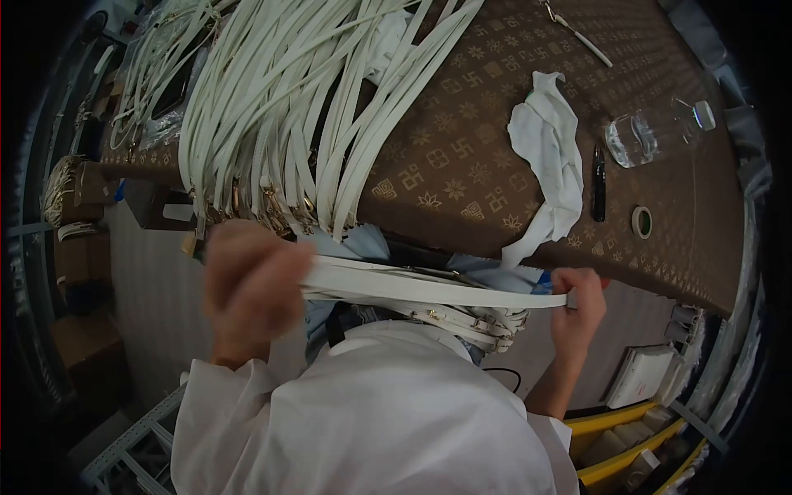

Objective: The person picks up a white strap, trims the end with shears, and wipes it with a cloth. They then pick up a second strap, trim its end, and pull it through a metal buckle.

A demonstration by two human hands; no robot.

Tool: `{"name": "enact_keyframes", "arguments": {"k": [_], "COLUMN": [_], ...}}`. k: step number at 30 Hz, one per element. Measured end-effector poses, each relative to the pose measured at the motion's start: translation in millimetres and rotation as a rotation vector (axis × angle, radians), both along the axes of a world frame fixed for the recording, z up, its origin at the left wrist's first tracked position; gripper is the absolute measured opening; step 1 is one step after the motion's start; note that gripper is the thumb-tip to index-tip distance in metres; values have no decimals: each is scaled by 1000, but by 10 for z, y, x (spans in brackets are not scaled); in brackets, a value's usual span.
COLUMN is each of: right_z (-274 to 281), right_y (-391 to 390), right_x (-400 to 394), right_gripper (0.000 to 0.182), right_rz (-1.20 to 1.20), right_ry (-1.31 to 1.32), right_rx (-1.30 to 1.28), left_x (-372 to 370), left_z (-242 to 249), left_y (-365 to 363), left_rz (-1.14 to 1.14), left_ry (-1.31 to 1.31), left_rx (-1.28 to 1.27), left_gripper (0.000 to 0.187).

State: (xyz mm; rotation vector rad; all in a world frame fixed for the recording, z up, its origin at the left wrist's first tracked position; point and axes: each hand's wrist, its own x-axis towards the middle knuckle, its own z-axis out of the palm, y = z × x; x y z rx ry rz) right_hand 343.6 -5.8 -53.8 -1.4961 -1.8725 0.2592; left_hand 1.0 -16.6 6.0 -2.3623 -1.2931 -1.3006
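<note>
A white strap [429,290] is stretched across my lap between my two hands. My left hand [254,285], smeared by motion, is closed in a fist around the strap's left part. At the other end, my right hand [577,309] pinches the strap between its fingers. Below it, several more white straps with small gold-coloured buckles [474,322] lie across my lap. A large bundle of long white straps [264,107] covers the left part of the table, with metal clasps [276,206] hanging at its near edge.
The table has a brown patterned cloth [437,157]. On its right side are a crumpled white cloth [546,148], a black pen-like tool [598,186], a clear bottle [635,139] and a tape roll [642,222]. A yellow rack [594,429] with boxes stands at lower right.
</note>
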Motion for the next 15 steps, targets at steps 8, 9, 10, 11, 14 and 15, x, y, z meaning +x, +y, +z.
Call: {"name": "enact_keyframes", "arguments": {"k": [8, 9, 10, 11, 14, 15], "right_z": [-9, 284, 544, 809, 1599, 1824], "right_y": [-104, -71, -7, 104, 528, 643], "right_x": [972, 918, 825, 697, 320, 109], "right_gripper": [10, 10, 10, 10, 10, 6], "right_rz": [358, 398, 390, 543, 606, 332], "right_ry": [-408, -422, -426, -283, -143, 118], "right_rx": [-859, -1021, -996, -1138, -1047, -942], "left_x": [-1304, -1450, -1670, -1904, -2075, -2089], "left_z": [257, 251, 221, 154, -4, -21], "left_y": [92, 51, 2, -56, -54, -45], "left_rz": [673, 716, 705, 692, 709, 754], "left_ry": [-839, -774, -785, -893, -1025, -1036], "left_rx": [318, 268, 291, 242, 162, 112], "left_gripper": [17, 18, 18, 19, 22, 23]}}
